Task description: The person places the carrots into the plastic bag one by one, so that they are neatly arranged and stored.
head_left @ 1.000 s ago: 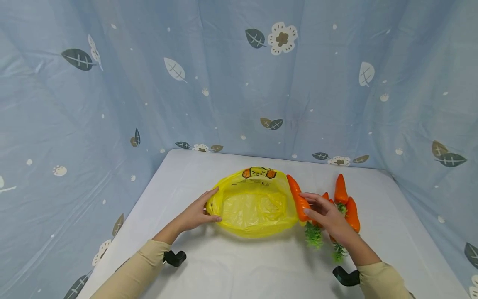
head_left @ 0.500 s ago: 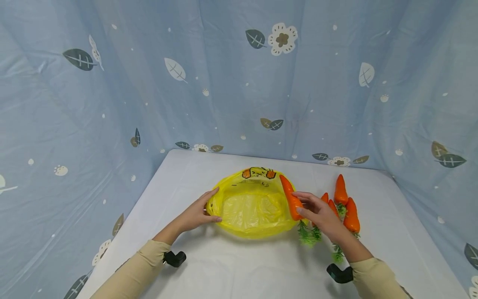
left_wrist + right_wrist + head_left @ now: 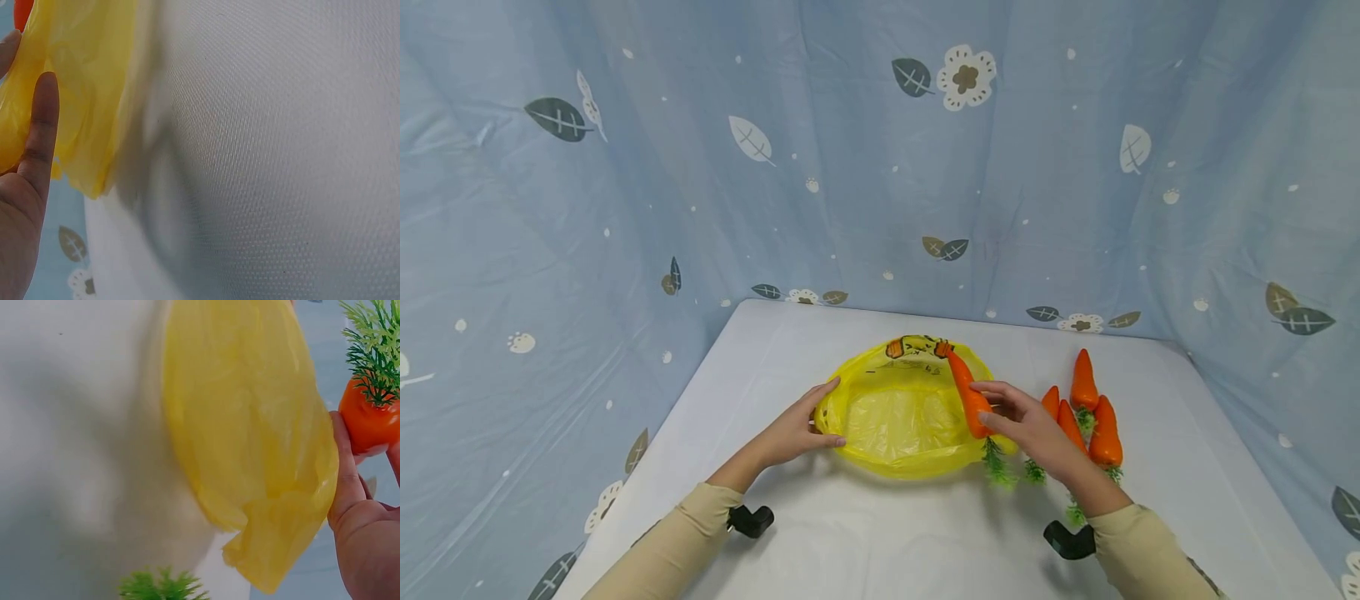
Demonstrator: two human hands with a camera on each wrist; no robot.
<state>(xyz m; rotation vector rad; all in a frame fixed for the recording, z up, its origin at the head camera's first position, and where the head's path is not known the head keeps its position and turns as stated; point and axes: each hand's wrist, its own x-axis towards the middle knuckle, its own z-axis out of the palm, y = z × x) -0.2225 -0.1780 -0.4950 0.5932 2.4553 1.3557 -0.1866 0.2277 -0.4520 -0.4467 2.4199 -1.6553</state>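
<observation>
Carrot (image 3: 967,398) sits in the right hand (image 3: 1026,425), pinched between thumb and fingers around its thick lower half, orange tip pointing up and away toward the far rim of the yellow bag (image 3: 904,408), green top (image 3: 997,463) hanging down past the bag's near right edge. It is tilted, body over the bag's right side, above the opening. Right wrist view confirms the hold: thumb (image 3: 345,469) lies along the carrot's (image 3: 369,419) stem end, green fronds sticking out above, bag film (image 3: 250,444) right next to the hand. Fingers are only partly curled, not a full fist. Left hand (image 3: 796,429) is at the bag's left rim, fingers fairly straight on the outside, thumb wrapped under the near edge, so it pinches the plastic there. Left wrist view shows a straight finger (image 3: 39,134) lying against the yellow film (image 3: 81,94), touching it. Bag lies flat and open on the white table (image 3: 865,542), centre, printed patch at the far rim. 3 more carrots (image 3: 1086,412) lie in a bunch on the table just to the right of the right hand, tips pointing away, greens toward the person. Blue leaf-print cloth (image 3: 850,167) backs the table on all visible sides.
</observation>
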